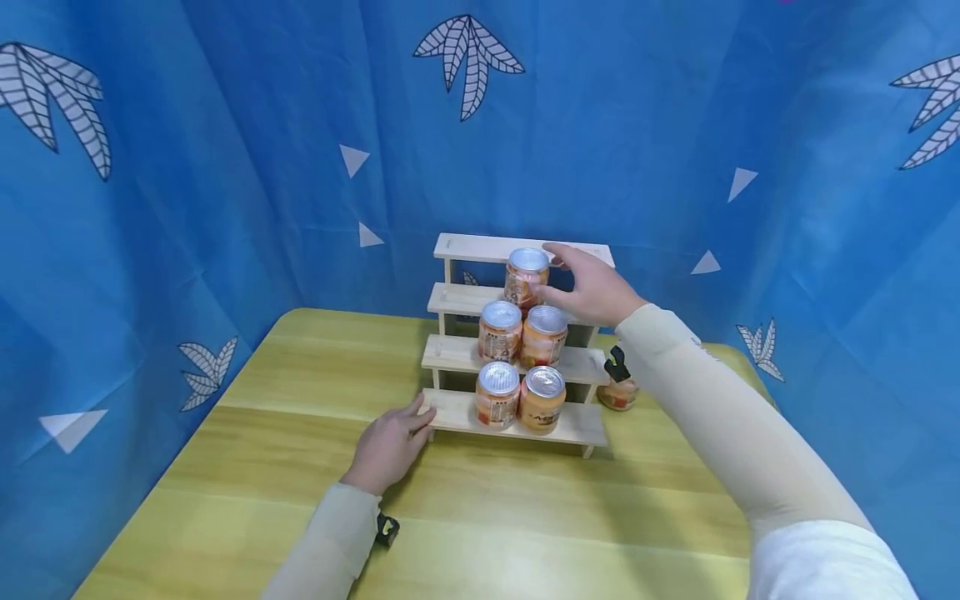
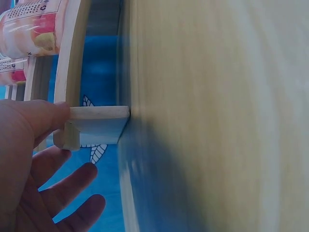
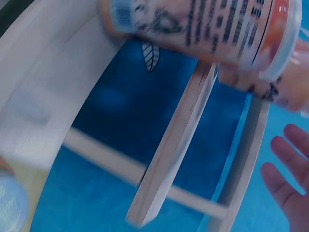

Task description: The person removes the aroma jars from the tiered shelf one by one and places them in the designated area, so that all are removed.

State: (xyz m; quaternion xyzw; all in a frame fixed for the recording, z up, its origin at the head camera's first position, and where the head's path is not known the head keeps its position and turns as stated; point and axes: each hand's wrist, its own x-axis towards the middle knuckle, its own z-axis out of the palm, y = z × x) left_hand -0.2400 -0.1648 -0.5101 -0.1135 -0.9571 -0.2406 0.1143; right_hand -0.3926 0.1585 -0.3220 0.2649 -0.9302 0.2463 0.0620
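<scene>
While the lowest step of the wooden rack (image 1: 517,421) near the surface's (image 1: 300,467) far edge is touched by the left hand (image 1: 390,446), its grip loose, the top can (image 1: 527,277) on the third step is clasped by the right hand (image 1: 592,292).

The orange can (image 1: 526,277) I touch with my right hand (image 1: 592,289) stands upright on the third step of the pale wooden stepped rack (image 1: 457,414), just above frame centre, silver lid up. My left hand (image 1: 390,446) rests flat against the rack's lowest step, at its left end.
</scene>
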